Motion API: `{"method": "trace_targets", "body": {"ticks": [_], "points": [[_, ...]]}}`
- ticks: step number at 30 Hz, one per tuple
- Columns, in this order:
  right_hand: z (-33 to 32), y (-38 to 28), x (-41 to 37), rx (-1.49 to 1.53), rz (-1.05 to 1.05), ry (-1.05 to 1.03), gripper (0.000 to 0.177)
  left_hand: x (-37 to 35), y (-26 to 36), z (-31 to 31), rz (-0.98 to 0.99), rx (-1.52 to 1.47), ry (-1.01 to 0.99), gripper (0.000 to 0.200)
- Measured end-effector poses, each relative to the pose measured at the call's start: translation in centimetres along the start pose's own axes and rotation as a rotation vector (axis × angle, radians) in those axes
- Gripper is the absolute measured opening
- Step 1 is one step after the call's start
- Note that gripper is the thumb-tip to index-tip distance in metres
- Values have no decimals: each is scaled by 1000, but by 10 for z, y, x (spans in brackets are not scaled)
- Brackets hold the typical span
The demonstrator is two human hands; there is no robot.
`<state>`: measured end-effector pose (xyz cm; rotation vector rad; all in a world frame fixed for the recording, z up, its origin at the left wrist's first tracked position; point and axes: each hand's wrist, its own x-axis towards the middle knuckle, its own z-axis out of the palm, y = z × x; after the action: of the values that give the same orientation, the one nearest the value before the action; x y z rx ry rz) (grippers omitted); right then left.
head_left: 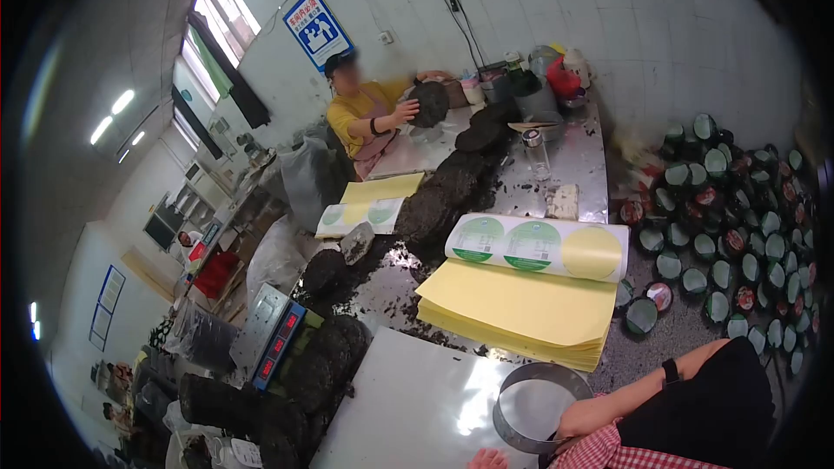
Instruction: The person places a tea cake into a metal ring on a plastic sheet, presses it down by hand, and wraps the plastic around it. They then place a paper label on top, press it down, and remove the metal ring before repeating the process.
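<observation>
A metal ring (pixel 511 428) lies on a shiny pale sheet (pixel 391 399) at the bottom centre. My right hand (pixel 569 426) is at the right side of the ring, touching or very near its rim; its fingers are hidden. At the bottom edge, only the fingers of my left hand (pixel 488 459) show, flat on or just above the sheet and apart from the ring, with nothing visible in them. Beyond the ring is a thick stack of yellow sheets (pixel 521 304), with a strip of green and white round labels (pixel 530 243) on top.
Dark round cakes (pixel 426 208) run along the table, with more (pixel 326 365) beside a digital scale (pixel 280 343). Across the table, a person (pixel 369 113) holds a dark disc (pixel 428 104). A glass bottle (pixel 536 156) stands near the far edge. Many round containers (pixel 721 243) lie at right.
</observation>
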<state>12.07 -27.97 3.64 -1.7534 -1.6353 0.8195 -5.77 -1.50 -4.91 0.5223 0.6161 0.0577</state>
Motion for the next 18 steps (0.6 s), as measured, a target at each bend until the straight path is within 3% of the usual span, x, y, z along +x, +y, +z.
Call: {"method": "trace_targets", "body": {"ticks": [1,3,6,15,18], "points": [[2,1,-2,2,59,-34,30,-8,-8,-1,-3,2,4,47],[12,4,6,9,53,-63,28,-15,-19,2,-20,450,7,44],[16,6,12,-149,84,-120,26,-18,-34,12,-39,607,104,41],[18,5,2,-51,101,-91,27,-21,-31,38,36,597,117,36],[-17,-30,-12,-102,269,38,40,5,-38,18,12,641,153,34]]}}
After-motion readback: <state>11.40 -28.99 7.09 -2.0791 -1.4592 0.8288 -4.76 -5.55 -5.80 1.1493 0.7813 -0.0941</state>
